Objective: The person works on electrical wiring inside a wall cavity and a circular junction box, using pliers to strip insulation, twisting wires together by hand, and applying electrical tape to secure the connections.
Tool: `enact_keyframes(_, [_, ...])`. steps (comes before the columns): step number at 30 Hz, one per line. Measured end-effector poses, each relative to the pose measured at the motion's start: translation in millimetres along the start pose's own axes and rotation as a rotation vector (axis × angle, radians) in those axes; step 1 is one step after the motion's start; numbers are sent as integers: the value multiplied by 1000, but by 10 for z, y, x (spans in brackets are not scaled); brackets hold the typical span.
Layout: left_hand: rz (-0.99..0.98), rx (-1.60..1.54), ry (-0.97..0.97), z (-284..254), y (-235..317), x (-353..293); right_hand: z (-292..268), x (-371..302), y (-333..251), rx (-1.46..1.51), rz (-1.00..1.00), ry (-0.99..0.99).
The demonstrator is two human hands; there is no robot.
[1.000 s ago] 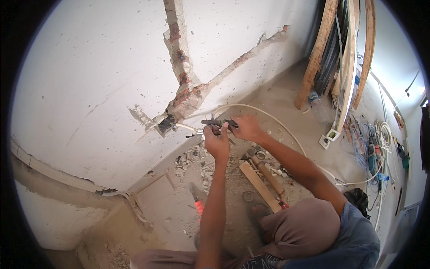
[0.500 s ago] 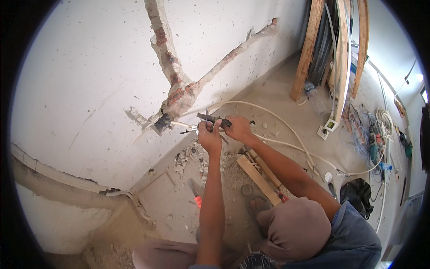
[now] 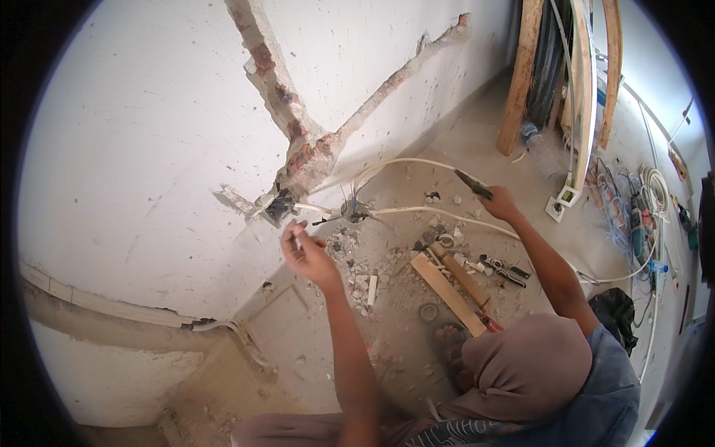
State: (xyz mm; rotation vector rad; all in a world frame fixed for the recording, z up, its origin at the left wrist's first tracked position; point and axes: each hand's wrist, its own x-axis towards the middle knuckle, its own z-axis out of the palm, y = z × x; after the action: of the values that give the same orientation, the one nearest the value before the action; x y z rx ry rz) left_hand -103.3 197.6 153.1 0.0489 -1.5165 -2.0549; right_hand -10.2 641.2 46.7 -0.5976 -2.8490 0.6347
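White plaster covers the one big wall (image 3: pixel 149 134), cut by two chased channels that show red brick and meet above a single dark wall box (image 3: pixel 279 205). Below it the dusty concrete floor (image 3: pixel 477 141) carries rubble, two short wooden battens (image 3: pixel 447 294) lying side by side, and a few hand tools (image 3: pixel 506 270) just right of them. Three timber planks (image 3: pixel 521 74) lean upright in the far corner, with coils of cable (image 3: pixel 655 186) beyond. One long white cable (image 3: pixel 417 162) loops over the floor from the box area toward the right, passing between the two hands.

The right hand (image 3: pixel 500 203) is stretched out well away from the wall, its grip closed around the handles of one pair of pliers (image 3: pixel 474 183). The pliers' long axis runs slantwise, the dark nose pointing up and left, toward the wall.

The left hand (image 3: pixel 305 249) is raised just below and right of the wall box, fingers curled with a narrow grip pinching a short pale piece (image 3: pixel 297 237) that I cannot identify; it stands roughly upright. Thin wire ends (image 3: pixel 328 217) stick out of the box just beside that hand, without touching it.
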Motion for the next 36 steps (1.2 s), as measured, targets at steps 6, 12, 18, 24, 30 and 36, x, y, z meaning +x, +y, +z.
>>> enact_keyframes(6, [-114, 87, 15, -327, -232, -1, 184, -385, 566, -215, -24, -136])
enact_keyframes(12, [-193, 229, -52, -224, -390, -109, 337, -399, 723, -151, -22, -173])
enact_keyframes(18, [172, 697, -288, -83, -259, -134, 218, -208, 325, 295, -8, -360])
enact_keyframes(24, [189, 828, -391, 301, -270, -170, 359, -50, 533, 19, -169, -316])
enact_keyframes(30, [160, 788, -396, 302, -392, -198, 190, -27, 252, -32, -202, -228])
enact_keyframes(36, [-308, 326, -457, 275, -307, -105, 21, 285, -1495, 320, -605, -305])
